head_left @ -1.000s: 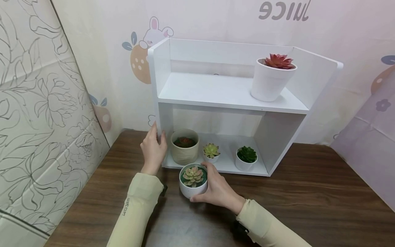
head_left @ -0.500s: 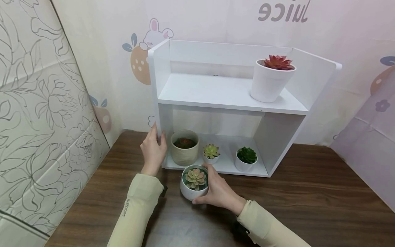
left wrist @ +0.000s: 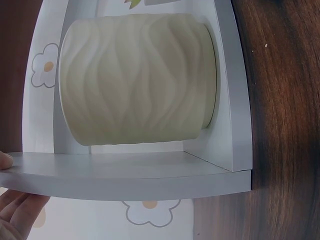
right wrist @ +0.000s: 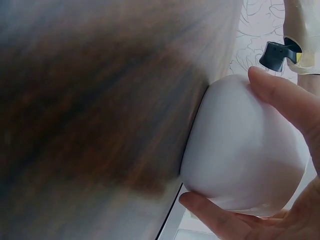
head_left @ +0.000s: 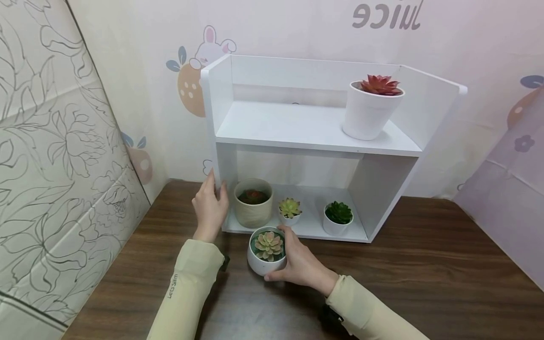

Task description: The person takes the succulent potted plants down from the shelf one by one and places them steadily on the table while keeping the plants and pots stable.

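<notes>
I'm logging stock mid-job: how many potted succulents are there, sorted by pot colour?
White pots: 4, namely the tall white pot with red succulent on the upper shelf, the small pot with yellow-green succulent, the pot with dark green succulent, and the round pot with pink-green succulent gripped by the right hand on the table.
Beige pots: 1, the ribbed beige pot.
Total: 5.
</notes>
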The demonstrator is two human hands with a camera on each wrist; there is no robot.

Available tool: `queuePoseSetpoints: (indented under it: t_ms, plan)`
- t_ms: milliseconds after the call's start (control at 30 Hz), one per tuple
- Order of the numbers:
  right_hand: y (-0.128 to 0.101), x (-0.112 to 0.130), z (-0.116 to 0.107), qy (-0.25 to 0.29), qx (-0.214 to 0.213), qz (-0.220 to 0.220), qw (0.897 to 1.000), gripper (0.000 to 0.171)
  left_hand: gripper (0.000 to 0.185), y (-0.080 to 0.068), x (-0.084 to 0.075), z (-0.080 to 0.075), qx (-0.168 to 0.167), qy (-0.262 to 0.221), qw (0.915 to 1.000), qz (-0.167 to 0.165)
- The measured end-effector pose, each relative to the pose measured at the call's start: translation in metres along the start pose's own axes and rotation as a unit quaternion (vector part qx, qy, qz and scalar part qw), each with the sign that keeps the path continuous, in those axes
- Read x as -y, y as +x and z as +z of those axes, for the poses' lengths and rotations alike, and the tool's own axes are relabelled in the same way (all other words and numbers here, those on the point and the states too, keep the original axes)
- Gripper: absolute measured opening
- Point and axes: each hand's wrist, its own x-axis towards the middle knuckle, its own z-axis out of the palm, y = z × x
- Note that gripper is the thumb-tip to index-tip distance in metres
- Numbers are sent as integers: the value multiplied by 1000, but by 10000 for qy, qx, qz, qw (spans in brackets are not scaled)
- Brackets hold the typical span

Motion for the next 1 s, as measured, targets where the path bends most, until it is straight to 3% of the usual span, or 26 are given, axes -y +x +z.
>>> queuePoseSetpoints:
  t_ms: [600,1000]
  plan:
    - [-3,-2,-2,62,323,-27,9995,123,44,0,0,0,-7,-42,10000,39]
    - [-7,0,-8,-49,76,-428,9990,123,45,-1,-1,-1,27,-11,10000,-25]
